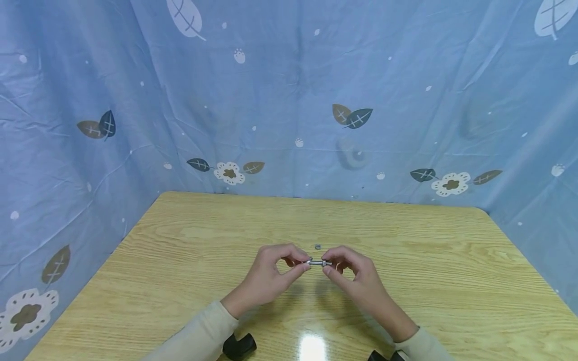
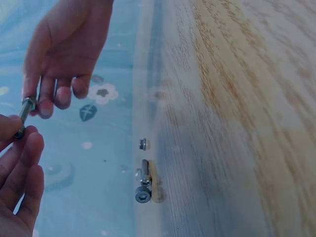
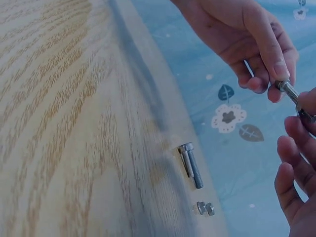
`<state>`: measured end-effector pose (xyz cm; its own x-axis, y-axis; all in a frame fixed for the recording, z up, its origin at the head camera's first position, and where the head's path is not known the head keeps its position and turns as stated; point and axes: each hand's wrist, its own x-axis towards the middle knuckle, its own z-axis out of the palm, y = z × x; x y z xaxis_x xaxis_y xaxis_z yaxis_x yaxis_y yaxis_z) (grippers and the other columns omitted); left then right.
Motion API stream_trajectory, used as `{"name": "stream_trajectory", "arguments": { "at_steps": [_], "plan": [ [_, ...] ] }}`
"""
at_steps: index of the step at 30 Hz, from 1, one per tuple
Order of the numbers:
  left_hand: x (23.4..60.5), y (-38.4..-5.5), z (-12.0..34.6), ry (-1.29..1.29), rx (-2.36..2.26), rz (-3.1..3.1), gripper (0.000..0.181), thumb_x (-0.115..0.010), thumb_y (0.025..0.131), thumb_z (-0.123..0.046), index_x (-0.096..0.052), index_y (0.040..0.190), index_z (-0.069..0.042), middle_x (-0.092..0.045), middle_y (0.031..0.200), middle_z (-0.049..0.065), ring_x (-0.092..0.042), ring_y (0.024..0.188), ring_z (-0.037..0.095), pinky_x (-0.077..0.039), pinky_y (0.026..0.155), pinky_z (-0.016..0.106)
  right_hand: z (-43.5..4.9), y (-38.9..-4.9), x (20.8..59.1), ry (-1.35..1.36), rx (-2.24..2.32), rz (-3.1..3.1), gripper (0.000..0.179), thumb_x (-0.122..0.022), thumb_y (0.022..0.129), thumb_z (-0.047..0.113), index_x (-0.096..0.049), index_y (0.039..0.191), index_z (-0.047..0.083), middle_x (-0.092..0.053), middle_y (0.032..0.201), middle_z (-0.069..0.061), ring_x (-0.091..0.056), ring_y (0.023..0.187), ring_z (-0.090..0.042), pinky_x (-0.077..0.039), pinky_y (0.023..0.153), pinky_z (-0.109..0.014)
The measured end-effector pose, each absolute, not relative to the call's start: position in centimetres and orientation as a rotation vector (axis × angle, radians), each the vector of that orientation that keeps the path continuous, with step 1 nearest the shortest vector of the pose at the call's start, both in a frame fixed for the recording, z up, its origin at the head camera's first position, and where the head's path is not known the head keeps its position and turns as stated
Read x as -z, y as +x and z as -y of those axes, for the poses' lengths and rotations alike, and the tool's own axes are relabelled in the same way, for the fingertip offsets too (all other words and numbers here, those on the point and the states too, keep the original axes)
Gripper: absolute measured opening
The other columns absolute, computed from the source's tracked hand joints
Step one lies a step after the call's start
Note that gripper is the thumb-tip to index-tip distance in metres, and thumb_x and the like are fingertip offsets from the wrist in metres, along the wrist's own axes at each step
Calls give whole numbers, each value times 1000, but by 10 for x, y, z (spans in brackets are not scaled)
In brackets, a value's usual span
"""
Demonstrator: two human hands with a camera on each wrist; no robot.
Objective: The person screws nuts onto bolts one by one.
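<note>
A silver bolt (image 1: 317, 262) is held level between my two hands. Thumb and index finger of my left hand (image 1: 269, 276) pinch its head end, seen also in the left wrist view as a dark round head (image 2: 19, 133). My right hand (image 1: 361, 277) pinches a hex nut (image 1: 323, 262) sitting on the shank, the bolt's thin tip poking out past it. Bare thread (image 3: 291, 92) shows between both hands in the right wrist view. Beyond the hands, a loose nut (image 1: 318, 246) rests on the table.
Socket-head bolts (image 3: 191, 168) lie on the table beside the loose hardware, concealed by the left hand in the head view. A wooden table (image 1: 180, 260) spreads under both arms, backed by a blue patterned curtain (image 1: 280, 100). Dark wrist gear (image 1: 239, 346) shows at the lower edge.
</note>
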<state>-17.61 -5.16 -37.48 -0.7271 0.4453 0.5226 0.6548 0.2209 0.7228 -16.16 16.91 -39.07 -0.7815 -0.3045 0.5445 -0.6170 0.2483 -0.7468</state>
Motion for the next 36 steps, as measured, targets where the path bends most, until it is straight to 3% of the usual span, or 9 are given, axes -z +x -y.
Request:
{"name": "stream_trajectory", "arguments": {
  "at_steps": [7, 13, 20, 27, 31, 36],
  "plan": [
    [376, -177, 52, -1042, 1514, 2286, 6, -69, 90, -14, -71, 93, -18, -74, 95, -4, -64, 77, 3, -55, 71, 23, -168, -161, 391, 851, -1547, 2249, 26, -67, 89, 2, -61, 112, 13, -64, 104, -4, -58, 77, -8, -51, 66, -24],
    [377, -177, 52, -1058, 1504, 2269, 9, -71, 88, -8, -71, 92, -17, -74, 93, -3, -64, 76, 3, -55, 70, 23, -168, -163, 392, 921, -1545, 2182, 24, -67, 87, -4, -63, 106, 10, -64, 100, -4, -57, 75, -9, -51, 64, -23],
    [376, -177, 51, -1080, 1485, 2256, 3, -70, 88, -10, -71, 91, -12, -74, 93, 0, -64, 77, 2, -55, 70, 23, -168, -161, 391, 830, -1512, 2258, 17, -63, 92, 3, -66, 105, 15, -67, 94, -1, -60, 76, -7, -52, 66, -24],
    [378, -178, 52, -1084, 1488, 2257, 4, -70, 89, -12, -71, 91, -16, -74, 92, 0, -64, 77, 2, -55, 71, 23, -167, -162, 394, 942, -1570, 2214, 28, -67, 88, -2, -60, 113, 10, -62, 105, -5, -59, 78, -10, -52, 65, -25],
    [379, -177, 52, -1096, 1484, 2250, 4, -70, 89, -10, -71, 91, -13, -74, 92, -2, -64, 77, 2, -55, 71, 23, -165, -162, 394, 993, -1558, 2180, 24, -66, 87, -5, -61, 108, 6, -62, 103, -6, -58, 78, -10, -52, 64, -24],
    [379, -175, 52, -1088, 1497, 2263, 6, -70, 89, -12, -70, 91, -17, -73, 93, -4, -63, 77, 2, -55, 71, 23, -165, -160, 394, 931, -1527, 2216, 23, -66, 88, -2, -62, 106, 11, -64, 96, -3, -56, 72, -8, -51, 63, -23]
  ]
}}
